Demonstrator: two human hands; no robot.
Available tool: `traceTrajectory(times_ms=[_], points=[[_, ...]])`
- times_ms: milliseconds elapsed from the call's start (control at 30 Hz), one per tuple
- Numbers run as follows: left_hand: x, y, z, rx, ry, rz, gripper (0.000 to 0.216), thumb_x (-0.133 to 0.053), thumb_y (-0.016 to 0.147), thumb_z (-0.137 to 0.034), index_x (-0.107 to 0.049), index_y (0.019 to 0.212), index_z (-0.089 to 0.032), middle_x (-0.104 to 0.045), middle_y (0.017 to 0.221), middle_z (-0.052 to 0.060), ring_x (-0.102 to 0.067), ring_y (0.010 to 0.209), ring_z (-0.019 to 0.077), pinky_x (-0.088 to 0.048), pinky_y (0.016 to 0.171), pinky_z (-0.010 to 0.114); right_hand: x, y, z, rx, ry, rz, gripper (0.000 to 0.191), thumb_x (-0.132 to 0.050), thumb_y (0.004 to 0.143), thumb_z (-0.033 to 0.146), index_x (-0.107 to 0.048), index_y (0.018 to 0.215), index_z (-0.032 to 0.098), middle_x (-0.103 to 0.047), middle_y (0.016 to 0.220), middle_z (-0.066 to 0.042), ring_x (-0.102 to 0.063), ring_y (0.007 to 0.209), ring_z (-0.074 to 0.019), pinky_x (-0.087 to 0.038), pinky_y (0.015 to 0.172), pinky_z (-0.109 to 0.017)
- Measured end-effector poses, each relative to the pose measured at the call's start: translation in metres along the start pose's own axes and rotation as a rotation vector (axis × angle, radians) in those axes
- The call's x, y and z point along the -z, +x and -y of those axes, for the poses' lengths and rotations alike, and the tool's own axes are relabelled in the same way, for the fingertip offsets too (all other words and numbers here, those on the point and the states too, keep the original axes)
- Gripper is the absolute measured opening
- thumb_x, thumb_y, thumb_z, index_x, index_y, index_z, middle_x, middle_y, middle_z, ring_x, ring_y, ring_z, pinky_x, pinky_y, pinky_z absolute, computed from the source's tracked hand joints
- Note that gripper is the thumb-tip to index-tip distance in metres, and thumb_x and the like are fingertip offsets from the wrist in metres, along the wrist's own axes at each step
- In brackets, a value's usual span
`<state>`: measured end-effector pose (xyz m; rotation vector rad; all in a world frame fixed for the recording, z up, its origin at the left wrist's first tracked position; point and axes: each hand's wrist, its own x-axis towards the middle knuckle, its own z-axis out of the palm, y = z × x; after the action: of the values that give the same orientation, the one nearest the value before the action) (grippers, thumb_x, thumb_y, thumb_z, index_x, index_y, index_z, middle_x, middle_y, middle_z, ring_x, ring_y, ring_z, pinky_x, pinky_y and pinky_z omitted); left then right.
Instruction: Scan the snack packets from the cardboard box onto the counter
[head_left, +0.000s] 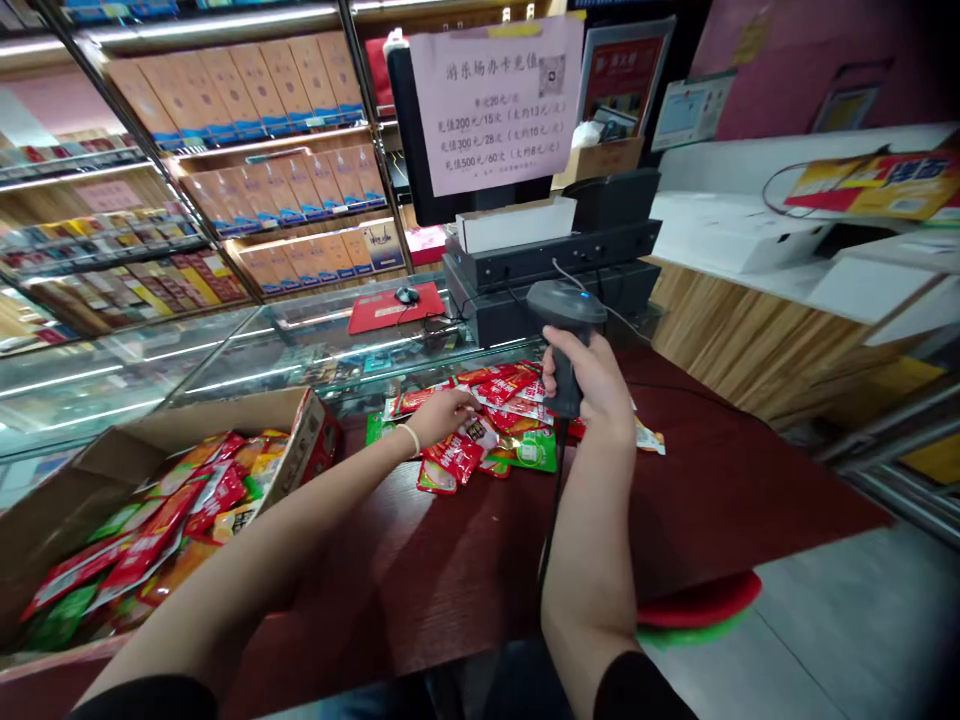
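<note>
My right hand (pixel 592 385) is wrapped around the handle of a grey barcode scanner (pixel 564 305), held upright over a dark red counter (pixel 697 480); its cable runs down toward me. My left hand (pixel 444 415) reaches across and pinches a red snack packet (pixel 459 452) at the near side of a pile of red and green snack packets (pixel 517 400) lying on the counter just under the scanner.
An open cardboard box (pixel 300 435) with several more packets sits at the left. Behind the pile stand a black register unit (pixel 547 265) with a paper notice, a glass display case (pixel 247 355) and shelves of boxed goods. A red-green round object (pixel 701 605) lies at the counter's near right edge.
</note>
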<state>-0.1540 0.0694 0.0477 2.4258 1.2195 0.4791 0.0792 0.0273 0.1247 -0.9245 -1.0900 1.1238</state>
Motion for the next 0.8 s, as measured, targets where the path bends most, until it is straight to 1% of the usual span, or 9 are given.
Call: traceTrajectory(times_ms=[67, 133, 233, 300, 433, 567, 633, 700, 800], points=[[0.011, -0.002, 0.001, 0.050, -0.023, -0.066, 0.025, -0.051, 0.082, -0.018, -0.070, 0.099, -0.020, -0.072, 0.100, 0.003, -0.065, 0.091, 0.0180, -0.047, 0.082, 0.028, -0.005, -0.001, 0.002, 0.012, 0.026, 0.030, 0.029, -0.069, 0.076, 0.046, -0.053, 0.077, 0.022, -0.053, 0.050, 0.005, -0.047, 0.034, -0.0101, -0.039, 0.031, -0.021], [0.028, -0.007, 0.003, 0.080, -0.074, -0.127, 0.023, -0.052, 0.083, -0.021, -0.070, 0.097, -0.020, -0.072, 0.095, 0.003, -0.065, 0.086, 0.0175, -0.048, 0.080, 0.028, -0.012, -0.002, 0.004, 0.017, 0.046, 0.063, 0.027, -0.068, 0.077, 0.045, -0.054, 0.081, 0.022, -0.054, 0.051, 0.006, -0.047, 0.035, -0.0103, -0.039, 0.031, -0.021], [0.059, -0.020, 0.008, 0.100, -0.160, -0.218, 0.021, -0.056, 0.083, -0.029, -0.069, 0.097, -0.019, -0.072, 0.092, 0.003, -0.065, 0.082, 0.0170, -0.049, 0.077, 0.028, -0.026, -0.005, 0.008, 0.010, 0.055, 0.108, 0.025, -0.068, 0.077, 0.043, -0.054, 0.085, 0.023, -0.054, 0.051, 0.007, -0.047, 0.035, -0.0101, -0.039, 0.032, -0.021], [0.082, -0.036, 0.013, 0.133, -0.222, -0.280, 0.024, -0.058, 0.082, -0.032, -0.067, 0.099, -0.018, -0.072, 0.089, 0.004, -0.065, 0.080, 0.0166, -0.049, 0.075, 0.028, -0.036, -0.007, 0.010, 0.002, 0.062, 0.135, 0.025, -0.068, 0.078, 0.042, -0.055, 0.087, 0.023, -0.053, 0.051, 0.007, -0.047, 0.035, -0.0102, -0.039, 0.032, -0.021], [0.126, -0.083, 0.025, 0.214, -0.342, -0.375, 0.031, -0.061, 0.080, -0.038, -0.065, 0.101, -0.015, -0.069, 0.083, 0.005, -0.064, 0.073, 0.0155, -0.050, 0.067, 0.027, -0.063, -0.013, 0.014, -0.024, 0.070, 0.213, 0.024, -0.070, 0.077, 0.039, -0.055, 0.086, 0.022, -0.053, 0.050, 0.006, -0.047, 0.035, -0.0101, -0.038, 0.032, -0.021], [0.160, -0.136, 0.043, 0.299, -0.388, -0.499, 0.036, -0.064, 0.078, -0.042, -0.065, 0.101, -0.014, -0.069, 0.086, 0.006, -0.064, 0.073, 0.0153, -0.051, 0.065, 0.027, -0.097, -0.022, 0.016, -0.059, 0.049, 0.293, 0.024, -0.071, 0.075, 0.037, -0.055, 0.081, 0.021, -0.051, 0.049, 0.006, -0.045, 0.034, -0.0090, -0.036, 0.032, -0.020], [0.172, -0.161, 0.057, 0.351, -0.409, -0.554, 0.037, -0.065, 0.077, -0.043, -0.064, 0.100, -0.014, -0.068, 0.085, 0.006, -0.064, 0.072, 0.0150, -0.052, 0.064, 0.028, -0.114, -0.028, 0.014, -0.079, 0.045, 0.331, 0.023, -0.071, 0.075, 0.037, -0.055, 0.078, 0.021, -0.051, 0.049, 0.006, -0.045, 0.033, -0.0087, -0.035, 0.031, -0.020], [0.180, -0.185, 0.072, 0.410, -0.430, -0.582, 0.036, -0.067, 0.075, -0.043, -0.063, 0.098, -0.014, -0.066, 0.082, 0.005, -0.064, 0.070, 0.0147, -0.052, 0.064, 0.028, -0.131, -0.033, 0.009, -0.096, 0.052, 0.376, 0.022, -0.070, 0.076, 0.037, -0.055, 0.078, 0.021, -0.052, 0.050, 0.006, -0.045, 0.033, -0.0090, -0.036, 0.032, -0.021], [0.184, -0.220, 0.092, 0.462, -0.437, -0.543, 0.036, -0.067, 0.075, -0.042, -0.062, 0.096, -0.014, -0.066, 0.079, 0.004, -0.063, 0.069, 0.0142, -0.051, 0.066, 0.028, -0.155, -0.041, -0.002, -0.128, 0.064, 0.464, 0.021, -0.070, 0.078, 0.036, -0.056, 0.078, 0.020, -0.053, 0.051, 0.005, -0.046, 0.034, -0.0096, -0.038, 0.033, -0.022]])
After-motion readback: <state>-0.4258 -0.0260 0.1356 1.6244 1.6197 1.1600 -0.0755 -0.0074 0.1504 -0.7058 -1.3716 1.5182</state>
